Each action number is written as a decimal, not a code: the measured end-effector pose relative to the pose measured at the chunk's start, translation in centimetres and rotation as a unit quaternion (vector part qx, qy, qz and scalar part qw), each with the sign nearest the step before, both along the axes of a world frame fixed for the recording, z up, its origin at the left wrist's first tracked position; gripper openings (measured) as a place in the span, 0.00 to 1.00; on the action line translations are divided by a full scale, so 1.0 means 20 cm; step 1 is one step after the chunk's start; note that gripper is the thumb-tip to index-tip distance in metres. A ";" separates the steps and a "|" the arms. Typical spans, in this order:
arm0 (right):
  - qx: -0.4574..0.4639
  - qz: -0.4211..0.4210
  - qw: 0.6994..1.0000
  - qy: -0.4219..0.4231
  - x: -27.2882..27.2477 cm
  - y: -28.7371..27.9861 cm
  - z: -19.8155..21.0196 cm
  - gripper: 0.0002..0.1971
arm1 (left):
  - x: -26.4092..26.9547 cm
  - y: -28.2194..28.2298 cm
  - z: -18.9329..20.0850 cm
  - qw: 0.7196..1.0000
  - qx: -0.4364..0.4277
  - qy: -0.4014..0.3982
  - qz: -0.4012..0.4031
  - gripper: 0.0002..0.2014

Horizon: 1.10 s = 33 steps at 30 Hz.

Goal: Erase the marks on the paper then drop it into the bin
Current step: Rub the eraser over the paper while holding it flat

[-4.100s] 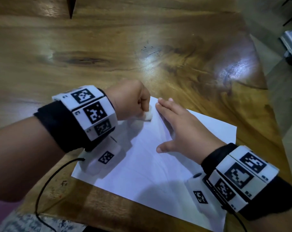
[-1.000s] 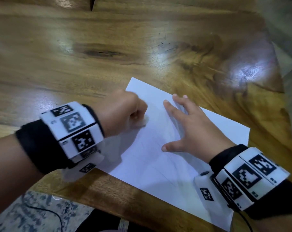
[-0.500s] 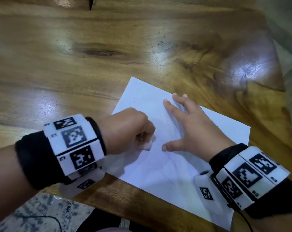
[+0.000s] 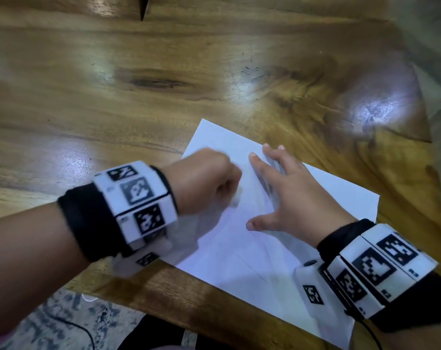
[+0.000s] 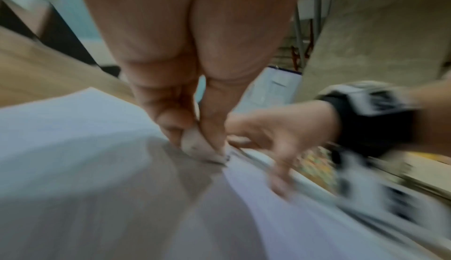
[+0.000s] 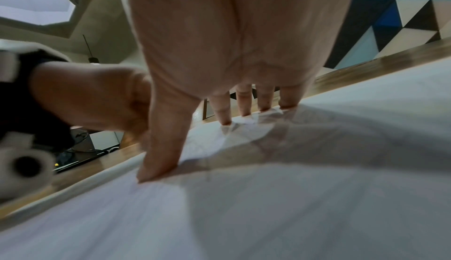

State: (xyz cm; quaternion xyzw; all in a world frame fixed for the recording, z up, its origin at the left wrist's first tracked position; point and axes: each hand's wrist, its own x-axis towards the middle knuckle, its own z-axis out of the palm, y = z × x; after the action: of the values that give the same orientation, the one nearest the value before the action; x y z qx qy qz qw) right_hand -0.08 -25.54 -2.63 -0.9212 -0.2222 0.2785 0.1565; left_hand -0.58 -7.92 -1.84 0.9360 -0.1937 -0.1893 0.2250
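Note:
A white sheet of paper (image 4: 252, 261) lies near the front edge of the wooden table (image 4: 113, 102). Faint pencil lines cross it. My left hand (image 4: 204, 180) is curled into a fist on the sheet's left part and pinches a small white eraser (image 5: 197, 146) whose tip touches the paper (image 5: 73, 129). The eraser (image 4: 235, 197) shows blurred below the knuckles in the head view. My right hand (image 4: 282, 195) lies flat on the paper (image 6: 268, 206) beside it, its fingers (image 6: 223, 109) spread and pressing the sheet down. No bin is in view.
The table's front edge (image 4: 163, 299) runs just under the paper's near corner, with patterned floor (image 4: 50, 324) and a black cable below it. Bare wood stretches behind and left of the sheet. The table's right edge (image 4: 426, 122) is close to the paper.
My left hand with the eraser slid down the paper toward me, then back up and away again. The right hand has stayed flat in place.

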 end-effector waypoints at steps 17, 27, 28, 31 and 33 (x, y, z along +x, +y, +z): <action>0.007 -0.012 1.000 -0.002 0.00 0.00 -0.01 0.57 | 0.05 0.11 -0.03 0.997 -0.010 -0.042 0.064 0.03; -0.013 0.006 1.000 0.003 0.00 0.02 0.01 0.53 | 0.06 0.11 -0.03 0.996 -0.022 -0.030 0.078 0.06; -0.012 0.008 1.000 0.003 0.01 0.02 0.01 0.53 | 0.05 0.11 -0.04 0.997 -0.020 -0.031 0.074 0.05; -0.010 0.002 1.000 0.002 0.01 0.02 0.01 0.53 | -0.07 0.15 -0.03 0.998 -0.018 0.031 0.044 0.04; -0.013 0.005 1.000 0.001 0.01 0.02 0.01 0.53 | -0.10 0.17 -0.03 0.995 -0.010 0.089 0.039 0.04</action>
State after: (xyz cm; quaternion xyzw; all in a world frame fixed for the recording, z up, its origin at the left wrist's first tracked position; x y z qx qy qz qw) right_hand 0.08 -25.23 -2.48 -0.9219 -0.2226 0.2831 0.1432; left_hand -2.55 -4.52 -2.45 0.9199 -0.1379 -0.2610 0.2580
